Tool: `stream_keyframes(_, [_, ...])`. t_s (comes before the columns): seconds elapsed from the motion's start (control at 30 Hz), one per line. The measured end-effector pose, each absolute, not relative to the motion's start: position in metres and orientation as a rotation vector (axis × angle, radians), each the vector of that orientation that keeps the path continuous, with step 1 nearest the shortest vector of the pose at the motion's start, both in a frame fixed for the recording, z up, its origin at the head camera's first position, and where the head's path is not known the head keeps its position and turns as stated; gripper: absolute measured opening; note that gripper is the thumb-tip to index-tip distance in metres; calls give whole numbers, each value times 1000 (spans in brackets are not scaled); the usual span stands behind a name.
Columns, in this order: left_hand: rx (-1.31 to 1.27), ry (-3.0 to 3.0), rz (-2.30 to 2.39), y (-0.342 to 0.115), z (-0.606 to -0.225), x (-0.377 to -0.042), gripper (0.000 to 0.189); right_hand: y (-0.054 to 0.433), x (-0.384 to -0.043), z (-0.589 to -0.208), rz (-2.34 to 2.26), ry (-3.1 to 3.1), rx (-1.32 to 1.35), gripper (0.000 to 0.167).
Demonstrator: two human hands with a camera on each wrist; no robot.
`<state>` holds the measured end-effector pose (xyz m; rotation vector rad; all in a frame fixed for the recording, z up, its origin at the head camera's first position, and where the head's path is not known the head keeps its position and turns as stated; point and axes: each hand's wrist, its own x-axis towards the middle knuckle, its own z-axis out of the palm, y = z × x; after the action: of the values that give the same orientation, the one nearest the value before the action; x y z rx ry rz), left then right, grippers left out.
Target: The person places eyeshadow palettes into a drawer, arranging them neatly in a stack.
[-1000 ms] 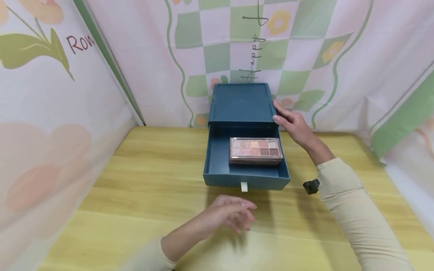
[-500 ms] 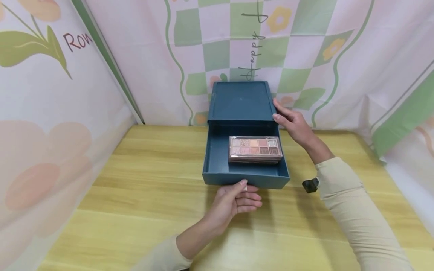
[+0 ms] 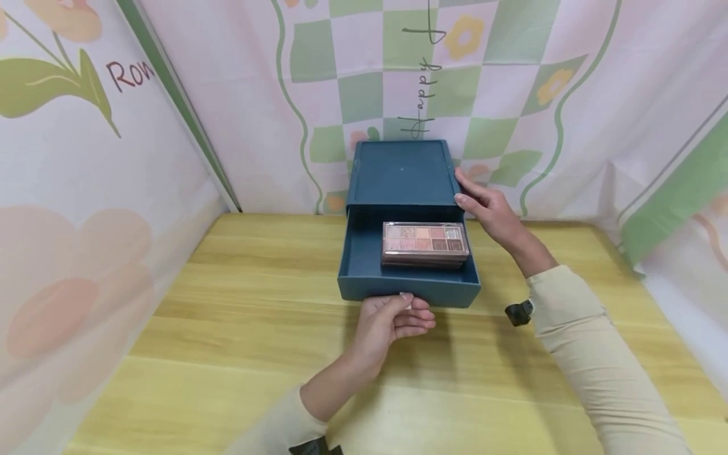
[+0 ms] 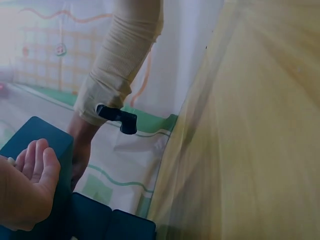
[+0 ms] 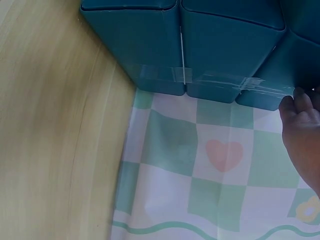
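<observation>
A dark blue drawer box [image 3: 400,174] stands against the back curtain, its top drawer [image 3: 409,292] pulled partly out. Inside lies a stack of makeup palettes [image 3: 424,243], with a clear lid and rows of pink and brown shades on the uppermost one. My left hand [image 3: 387,325] pinches the small white pull tab [image 3: 406,302] on the drawer front between thumb and fingers. My right hand [image 3: 490,212] rests along the right side of the box, fingers extended; the right wrist view shows its fingertips [image 5: 300,100] against the dark blue side.
Lower units [image 5: 135,45] of the box are joined with clear tape [image 5: 210,80]. A yellow wood-grain table [image 3: 256,303] lies below. Printed curtains [image 3: 227,114] close off the back and both sides.
My left hand has risen to the drawer front and taken hold of the pull tab. The drawer has slid slightly inward with the palettes. My right hand stays on the box.
</observation>
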<state>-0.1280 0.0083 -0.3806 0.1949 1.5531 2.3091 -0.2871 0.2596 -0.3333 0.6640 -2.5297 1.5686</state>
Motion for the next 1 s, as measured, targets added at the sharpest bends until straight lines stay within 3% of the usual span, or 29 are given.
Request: stream_keyframes(1.0, [121, 1753, 2335, 27, -363, -235, 35, 260, -286, -327, 1596, -2568, 671, 59])
